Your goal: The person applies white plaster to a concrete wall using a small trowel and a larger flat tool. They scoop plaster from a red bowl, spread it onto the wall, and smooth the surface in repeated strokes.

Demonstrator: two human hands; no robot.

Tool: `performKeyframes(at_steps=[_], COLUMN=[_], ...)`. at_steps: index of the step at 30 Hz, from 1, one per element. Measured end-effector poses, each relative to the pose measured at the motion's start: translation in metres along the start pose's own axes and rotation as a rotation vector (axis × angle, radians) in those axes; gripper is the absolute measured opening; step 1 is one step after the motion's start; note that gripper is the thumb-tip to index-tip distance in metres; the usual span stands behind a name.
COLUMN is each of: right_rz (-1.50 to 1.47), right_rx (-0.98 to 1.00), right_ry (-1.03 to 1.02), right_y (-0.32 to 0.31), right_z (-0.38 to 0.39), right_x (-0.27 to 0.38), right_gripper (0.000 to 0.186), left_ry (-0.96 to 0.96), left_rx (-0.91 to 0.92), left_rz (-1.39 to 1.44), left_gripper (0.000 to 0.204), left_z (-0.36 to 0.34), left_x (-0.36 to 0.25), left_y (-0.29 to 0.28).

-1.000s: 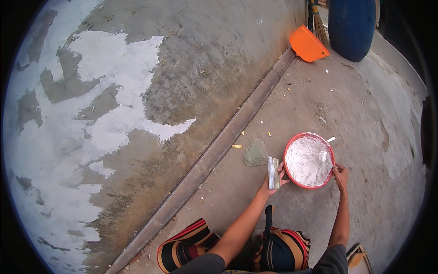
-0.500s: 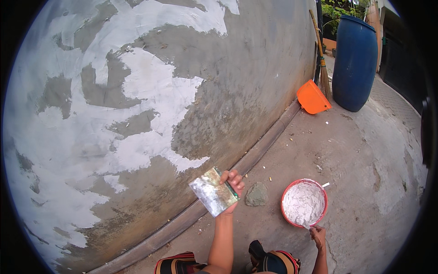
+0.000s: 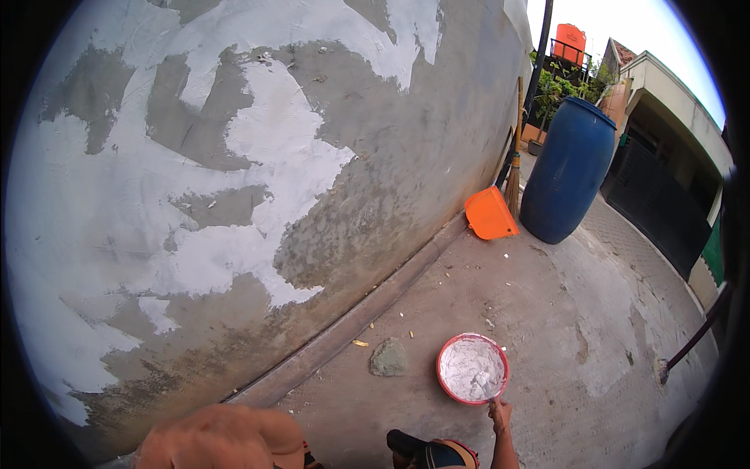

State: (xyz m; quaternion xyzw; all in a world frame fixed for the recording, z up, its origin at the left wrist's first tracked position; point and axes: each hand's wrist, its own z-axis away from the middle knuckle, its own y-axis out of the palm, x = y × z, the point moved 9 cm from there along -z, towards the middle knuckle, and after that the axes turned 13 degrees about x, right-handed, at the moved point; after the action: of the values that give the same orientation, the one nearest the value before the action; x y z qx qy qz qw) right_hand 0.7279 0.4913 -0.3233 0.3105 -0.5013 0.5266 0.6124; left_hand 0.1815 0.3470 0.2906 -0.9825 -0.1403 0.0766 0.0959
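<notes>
My right hand (image 3: 500, 412) is closed round the handle of a putty knife (image 3: 492, 400) at the near rim of a red tub (image 3: 440, 377). The knife's blade end is down in the tub, mostly hidden in thick white putty (image 3: 472, 364). My left hand (image 3: 215, 438) is large and blurred at the lower left, close to the camera, with its back showing. Its fingers are hidden, and no flat plate shows beside it. Beyond the hands stands a grey wall (image 3: 406, 148), coated in patches with white putty (image 3: 273, 133).
A rough stone (image 3: 388, 357) lies left of the tub. A concrete ledge (image 3: 344, 336) runs along the wall's foot. Farther off are an orange dustpan (image 3: 491, 214), a broom (image 3: 513, 184) and a blue barrel (image 3: 569, 172). My knee (image 3: 437, 453) is at the lower edge.
My left hand has come down and left, closer to the camera; the flat metal plate it held is out of sight. The view has shifted, and my right hand stays at the tub.
</notes>
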Motion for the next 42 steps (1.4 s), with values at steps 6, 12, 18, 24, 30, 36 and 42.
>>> performKeyframes(at_steps=[6, 12, 18, 24, 30, 36, 42], right_rz=[0.009, 0.022, -0.048, -0.095, -0.163, -0.266, -0.445], right_rx=[-0.031, -0.012, 0.025, -0.023, -0.055, 0.008, 0.184], right_ry=[-0.003, 0.01, 0.037, 0.006, 0.112, 0.141, 0.246], right_y=[-0.014, 0.007, 0.024, 0.02, 0.033, 0.066, 0.099], right_z=[-0.009, 0.009, 0.025, 0.023, 0.027, 0.044, 0.028], right_x=[-0.007, -0.008, -0.013, -0.018, -0.022, -0.031, -0.043], right_gripper=[0.025, 0.025, 0.026, 0.025, 0.027, 0.035, 0.031], left_ry=[-0.226, -0.115, -0.092, -0.186, -0.049, 0.136, 0.111], left_rx=[-0.435, -0.179, -0.009, -0.171, -0.122, -0.058, -0.011], left_rz=[-0.253, -0.228, -0.157, -0.271, -0.247, -0.09, -0.023], left_gripper=[0.036, 0.035, 0.043, 0.041, 0.032, 0.013, 0.021], left_z=[0.022, 0.021, 0.023, 0.032, 0.027, 0.057, 0.076], left_x=[-0.022, -0.024, -0.021, -0.019, -0.026, -0.028, -0.063], left_y=[-0.003, -0.005, -0.005, -0.012, -0.01, -0.028, -0.042])
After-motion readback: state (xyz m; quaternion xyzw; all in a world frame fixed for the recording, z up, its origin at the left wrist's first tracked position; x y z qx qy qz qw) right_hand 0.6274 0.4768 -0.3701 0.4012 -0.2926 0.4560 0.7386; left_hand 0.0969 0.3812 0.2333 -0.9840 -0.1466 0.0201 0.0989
